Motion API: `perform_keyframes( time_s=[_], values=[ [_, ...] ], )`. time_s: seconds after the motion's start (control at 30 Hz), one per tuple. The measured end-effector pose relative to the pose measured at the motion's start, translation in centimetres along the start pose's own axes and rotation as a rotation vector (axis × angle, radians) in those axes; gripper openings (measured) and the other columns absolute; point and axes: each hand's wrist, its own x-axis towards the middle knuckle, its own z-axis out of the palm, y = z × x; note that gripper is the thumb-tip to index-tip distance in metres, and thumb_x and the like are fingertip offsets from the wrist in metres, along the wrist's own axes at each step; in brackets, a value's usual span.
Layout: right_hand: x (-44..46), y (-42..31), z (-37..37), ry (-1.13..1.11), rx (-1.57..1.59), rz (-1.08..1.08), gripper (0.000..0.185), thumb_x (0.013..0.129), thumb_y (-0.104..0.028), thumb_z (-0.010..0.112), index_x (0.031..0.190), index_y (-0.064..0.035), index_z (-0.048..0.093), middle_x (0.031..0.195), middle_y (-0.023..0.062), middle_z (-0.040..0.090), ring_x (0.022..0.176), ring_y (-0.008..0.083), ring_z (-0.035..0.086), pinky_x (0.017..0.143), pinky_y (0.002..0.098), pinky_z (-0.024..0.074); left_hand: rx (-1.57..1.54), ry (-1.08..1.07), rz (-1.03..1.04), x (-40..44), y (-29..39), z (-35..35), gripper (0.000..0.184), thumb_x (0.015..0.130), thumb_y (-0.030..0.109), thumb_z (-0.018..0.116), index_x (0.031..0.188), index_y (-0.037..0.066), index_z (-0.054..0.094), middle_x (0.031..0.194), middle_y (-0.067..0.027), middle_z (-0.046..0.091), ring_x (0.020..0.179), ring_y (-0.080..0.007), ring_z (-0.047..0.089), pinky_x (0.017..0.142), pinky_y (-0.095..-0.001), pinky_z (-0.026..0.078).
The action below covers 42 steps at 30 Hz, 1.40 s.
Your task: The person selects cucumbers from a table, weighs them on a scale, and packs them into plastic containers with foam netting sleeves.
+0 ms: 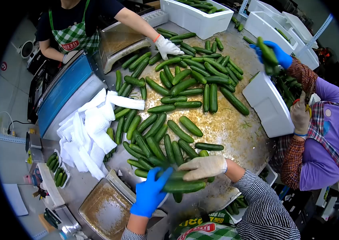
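Observation:
Near the bottom centre, my left hand (pixel 150 193) in a blue glove is closed round the left end of a cucumber (pixel 183 186). My right hand (pixel 204 167), in a pale cloth glove, lies just above that cucumber with its fingers over another dark cucumber, partly hidden and blurred by motion. Many loose green cucumbers (pixel 183 86) cover the metal table (pixel 233 136) beyond my hands. To the left of the pile lies a heap of white mesh sleeves (pixel 87 130).
A co-worker's white-gloved hand (pixel 168 47) reaches over the pile from the back. At right, another co-worker holds cucumbers and scissors beside a white foam box (pixel 265 106). More foam boxes (pixel 197 18) stand behind. A metal tray (pixel 104 210) is at lower left, a small cucumber tray (pixel 66 170) farther left.

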Motion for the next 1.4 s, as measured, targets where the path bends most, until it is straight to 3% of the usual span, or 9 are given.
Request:
perform_keyframes(
  time_s=[0.13,0.23,0.33,0.53,0.7,0.9,1.03,1.2,1.4],
  values=[
    [-0.9,0.4,-3.5,0.166,0.008,-0.171,0.055,0.088,-0.042,0.06,0.131,-0.0074,0.059,0.111,0.0155,0.068,0.098,0.023,0.065,0.083,0.0332,0.0546,-0.089,0.257,-0.294,-4.2,-0.4,-1.3,0.049,0.072,0.006,0.074,0.12,0.015,0.067,0.111,-0.0142,0.064,0.089,-0.0315,0.068,0.074,-0.0366,0.055],
    [0.2,2.7,-7.3,1.141,-0.258,0.256,0.064,0.088,-0.034,0.062,0.134,0.0079,0.047,0.119,0.027,0.059,0.096,0.0305,0.065,0.083,0.0397,0.0555,-0.387,0.66,-0.694,-10.9,-4.6,-0.4,0.035,0.082,0.019,0.074,0.113,0.005,0.067,0.1,-0.0179,0.069,0.083,-0.0278,0.07,0.071,-0.0375,0.054],
    [1.8,9.2,-11.7,1.519,-0.61,0.457,0.057,0.086,-0.034,0.063,0.127,0.0037,0.052,0.12,0.0315,0.057,0.103,0.0421,0.061,0.093,0.0475,0.0491,-0.46,0.753,-1.098,-12.9,-2.5,-4.3,0.041,0.092,0.024,0.066,0.116,-0.008,0.063,0.105,-0.0131,0.068,0.086,-0.0234,0.06,0.079,-0.0384,0.049],
    [1.5,9.2,-13.4,1.261,0.034,0.38,0.051,0.086,-0.028,0.062,0.122,0.0061,0.053,0.114,0.0254,0.06,0.099,0.0335,0.062,0.087,0.0429,0.0517,-0.409,0.688,-1.22,-18.4,-3.9,-3.5,0.07,0.093,0.031,0.065,0.147,-0.004,0.036,0.151,-0.0192,0.039,0.135,-0.0277,0.039,0.112,-0.0377,0.033],
    [-0.4,10.6,-7.2,0.964,1.242,-0.446,0.047,0.083,-0.015,0.057,0.126,0.0026,0.047,0.105,0.0169,0.059,0.096,0.0269,0.061,0.081,0.0439,0.0553,-0.463,0.629,-1.298,-21.3,-5.9,-2.7,0.066,0.092,0.035,0.065,0.139,-0.007,0.046,0.141,-0.0202,0.05,0.122,-0.0298,0.05,0.104,-0.0392,0.04],
    [-0.5,7.1,-1.1,0.806,1.278,-0.326,0.041,0.092,-0.037,0.058,0.115,-0.0036,0.054,0.083,0.008,0.062,0.07,0.0177,0.063,0.061,0.0317,0.0554,-0.312,0.463,-1.39,-22.1,-5.8,-3.6,0.056,0.089,0.045,0.067,0.113,-0.006,0.066,0.108,-0.0213,0.068,0.095,-0.0292,0.063,0.084,-0.0407,0.049],
    [2.2,0.4,4.1,0.552,0.873,-0.1,0.048,0.101,-0.048,0.04,0.108,-0.003,0.056,0.075,0.0032,0.061,0.059,0.0128,0.058,0.053,0.0264,0.0478,0.147,0.185,-1.476,-22.0,-5.0,-5.2,0.062,0.086,0.057,0.064,0.093,-0.004,0.071,0.087,-0.0234,0.07,0.082,-0.0346,0.066,0.076,-0.0439,0.05],
    [9.0,-1.7,9.3,0.457,0.301,-0.227,0.068,0.098,-0.048,0.046,0.136,0.008,0.042,0.11,0.0268,0.063,0.107,0.0343,0.061,0.098,0.0363,0.0437,0.234,0.181,-1.452,-22.5,-5.0,-5.3,0.066,0.085,0.061,0.062,0.093,-0.004,0.071,0.09,-0.0251,0.069,0.084,-0.0391,0.065,0.076,-0.0468,0.05],
    [11.2,-1.9,2.6,1.071,-0.712,-0.096,0.037,0.086,-0.024,0.061,0.109,0.0033,0.054,0.085,0.0197,0.06,0.075,0.0333,0.062,0.068,0.0453,0.0524,0.206,0.204,-1.475,-23.9,-4.5,-5.0,0.064,0.087,0.058,0.06,0.103,-0.004,0.069,0.101,-0.026,0.068,0.091,-0.0401,0.065,0.079,-0.0462,0.049]
  ],
)
